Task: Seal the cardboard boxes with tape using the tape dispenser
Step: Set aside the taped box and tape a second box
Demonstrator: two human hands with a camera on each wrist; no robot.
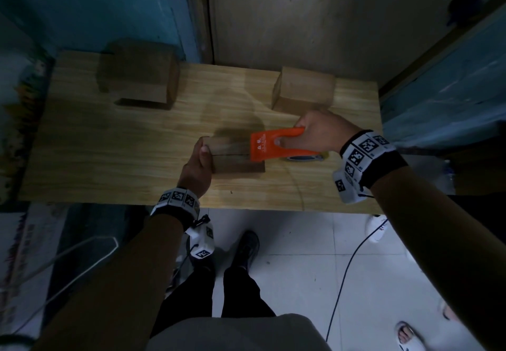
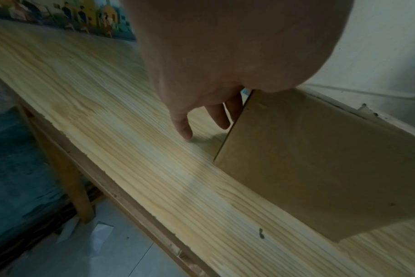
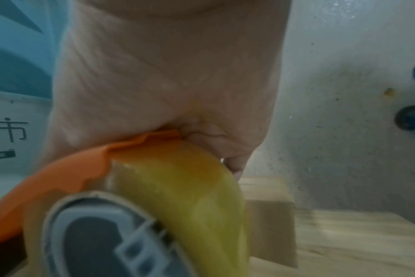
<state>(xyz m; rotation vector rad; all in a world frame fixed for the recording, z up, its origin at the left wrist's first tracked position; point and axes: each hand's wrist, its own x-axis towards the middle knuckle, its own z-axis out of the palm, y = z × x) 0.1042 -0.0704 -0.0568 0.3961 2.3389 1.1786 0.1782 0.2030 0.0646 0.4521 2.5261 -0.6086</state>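
A small cardboard box (image 1: 231, 156) sits mid-table on the wooden tabletop (image 1: 123, 145), with a dark seam running across its top. My left hand (image 1: 201, 159) grips its left end, thumb on top; in the left wrist view the box (image 2: 320, 168) fills the right side and my fingers (image 2: 185, 129) hang beside it. My right hand (image 1: 315, 134) grips the handle of the orange tape dispenser (image 1: 271, 145), whose front rests on the box's right end. The right wrist view shows the dispenser (image 3: 59, 178) and its yellowish tape roll (image 3: 190, 196) up close.
Two more cardboard boxes stand at the back: a larger one (image 1: 139, 76) at left and a smaller one (image 1: 304, 90) at right, just beyond my right hand. A wall runs behind the table. Below the near edge are tiled floor, cables (image 1: 347, 274) and my legs.
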